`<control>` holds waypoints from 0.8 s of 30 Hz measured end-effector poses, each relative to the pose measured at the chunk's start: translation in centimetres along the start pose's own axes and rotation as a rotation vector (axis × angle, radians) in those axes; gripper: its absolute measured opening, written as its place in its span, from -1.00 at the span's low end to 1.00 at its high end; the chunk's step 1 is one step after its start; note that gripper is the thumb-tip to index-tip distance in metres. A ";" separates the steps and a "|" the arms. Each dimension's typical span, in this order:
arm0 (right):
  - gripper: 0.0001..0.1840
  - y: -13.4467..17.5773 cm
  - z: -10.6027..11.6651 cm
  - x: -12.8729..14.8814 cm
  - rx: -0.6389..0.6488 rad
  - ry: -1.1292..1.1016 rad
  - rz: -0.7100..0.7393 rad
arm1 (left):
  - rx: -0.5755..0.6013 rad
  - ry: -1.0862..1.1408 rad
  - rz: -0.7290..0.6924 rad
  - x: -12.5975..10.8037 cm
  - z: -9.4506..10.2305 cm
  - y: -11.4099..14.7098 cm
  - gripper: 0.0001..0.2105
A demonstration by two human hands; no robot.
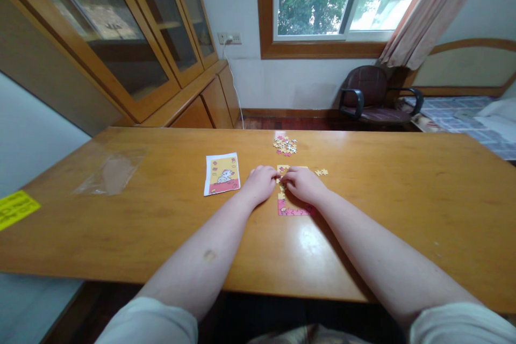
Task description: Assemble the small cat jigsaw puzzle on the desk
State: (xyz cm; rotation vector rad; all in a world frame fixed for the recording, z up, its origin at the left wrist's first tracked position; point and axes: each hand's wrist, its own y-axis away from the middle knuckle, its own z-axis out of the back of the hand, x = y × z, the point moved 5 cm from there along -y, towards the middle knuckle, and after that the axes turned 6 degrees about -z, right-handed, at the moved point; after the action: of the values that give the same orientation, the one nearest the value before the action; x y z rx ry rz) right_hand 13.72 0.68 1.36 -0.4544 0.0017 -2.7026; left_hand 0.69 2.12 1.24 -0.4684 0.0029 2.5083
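A partly joined jigsaw puzzle (296,212) lies on the wooden table, its pink lower edge and yellow left side showing. My left hand (261,181) rests at the puzzle's left border, fingers curled and their tips pressed together; anything between them is too small to make out. From the right, my right hand (305,184) reaches over the puzzle, with its fingers closed at a puzzle piece (282,188) by the left side. The two hands' fingertips nearly meet. Much of the puzzle's middle and right side is hidden beneath my right hand and forearm.
Beyond the puzzle is a pile of loose pieces (285,145). A few joined yellow pieces (321,172) lie to its right. The printed reference picture (222,174) is left of my hands. Farther left are a clear plastic bag (115,173) and a yellow label (18,209).
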 end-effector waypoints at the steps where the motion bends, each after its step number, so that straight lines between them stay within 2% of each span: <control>1: -0.69 0.0 0.0 0.0 -0.001 -0.001 0.001 | 0.012 -0.011 0.002 -0.1 0.0 0.0 -0.66; 17: -0.70 -0.2 -0.4 -0.5 0.001 0.008 -0.038 | 0.025 -0.043 -0.011 -0.1 -0.3 0.0 -0.67; 22: -0.71 -0.2 0.4 -1.1 -0.082 0.005 -0.161 | -0.036 -0.039 0.042 0.4 0.0 0.2 -0.70; 24: -0.72 -0.2 0.4 -1.2 -0.077 0.015 -0.191 | -0.040 -0.052 0.059 0.5 -0.1 0.3 -0.70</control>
State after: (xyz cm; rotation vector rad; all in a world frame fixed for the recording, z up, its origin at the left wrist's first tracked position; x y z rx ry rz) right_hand 14.83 1.35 1.36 -0.4794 0.0699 -2.9015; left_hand 0.15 2.19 0.96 -0.4241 -0.0544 2.5816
